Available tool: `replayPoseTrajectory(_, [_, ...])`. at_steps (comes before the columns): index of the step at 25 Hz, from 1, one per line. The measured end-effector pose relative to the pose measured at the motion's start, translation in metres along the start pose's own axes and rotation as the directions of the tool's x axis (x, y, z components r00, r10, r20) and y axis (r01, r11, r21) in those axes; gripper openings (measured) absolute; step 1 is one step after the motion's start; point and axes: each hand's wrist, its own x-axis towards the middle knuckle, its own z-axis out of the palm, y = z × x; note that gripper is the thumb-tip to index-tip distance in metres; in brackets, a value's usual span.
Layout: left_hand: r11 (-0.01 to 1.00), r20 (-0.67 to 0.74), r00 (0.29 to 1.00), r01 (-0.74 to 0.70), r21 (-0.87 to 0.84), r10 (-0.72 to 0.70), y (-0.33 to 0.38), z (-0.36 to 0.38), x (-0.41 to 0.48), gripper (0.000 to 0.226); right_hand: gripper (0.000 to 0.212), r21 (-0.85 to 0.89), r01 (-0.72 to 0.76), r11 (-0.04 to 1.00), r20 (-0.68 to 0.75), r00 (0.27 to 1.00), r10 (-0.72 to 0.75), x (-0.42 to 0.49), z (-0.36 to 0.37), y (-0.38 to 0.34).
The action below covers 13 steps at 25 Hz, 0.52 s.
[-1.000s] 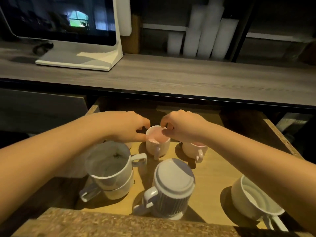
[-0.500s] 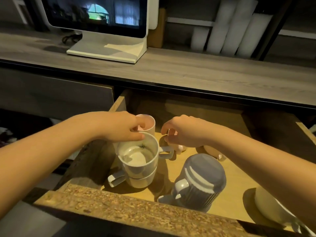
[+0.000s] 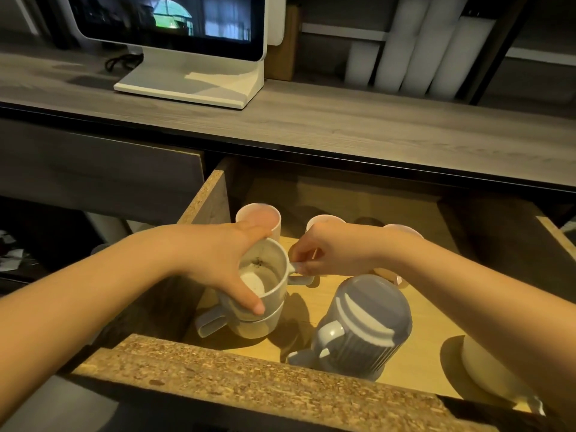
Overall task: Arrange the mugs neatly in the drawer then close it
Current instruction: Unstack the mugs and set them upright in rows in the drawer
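Observation:
The wooden drawer [image 3: 218, 366] stands pulled out below the counter. At its left, a white mug [image 3: 268, 275] is stacked in a second white mug [image 3: 258, 325]. My left hand [image 3: 224, 263] grips the top mug around its rim and body. My right hand [image 3: 327, 251] pinches that mug's handle. Three pink mugs stand upright along the back: one at the left [image 3: 258, 215], one in the middle [image 3: 324, 219] and one at the right [image 3: 402, 229], the last two partly hidden by my right hand and arm. A ribbed grey mug [image 3: 364, 332] rests upside down in front.
Another white mug [image 3: 480, 369] sits at the drawer's right front, half under my right forearm. On the grey wooden counter [image 3: 343, 126] above stand a white monitor [image 3: 174, 29] and several white rolls [image 3: 417, 48].
Both hands left the pink mugs at the back and came forward to the stacked white mugs; the left now grips the top mug and the right its handle. The camera shifted left.

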Motion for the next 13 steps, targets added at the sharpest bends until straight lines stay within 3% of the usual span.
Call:
replayPoseTrajectory(6, [0.988,-0.090,0.996,0.001,0.154,0.013,0.004,0.002,-0.003,0.096,0.028,-0.016,0.000,1.000,0.002,1.000,0.000,-0.002,0.000,-0.001])
replayPoseTrajectory(13, [0.989,-0.091,0.996,-0.011,0.147,0.025,0.012,-0.007,0.001,0.090,0.028,0.037,-0.007,0.999,-0.032,0.999,0.009,-0.016,-0.005,0.003])
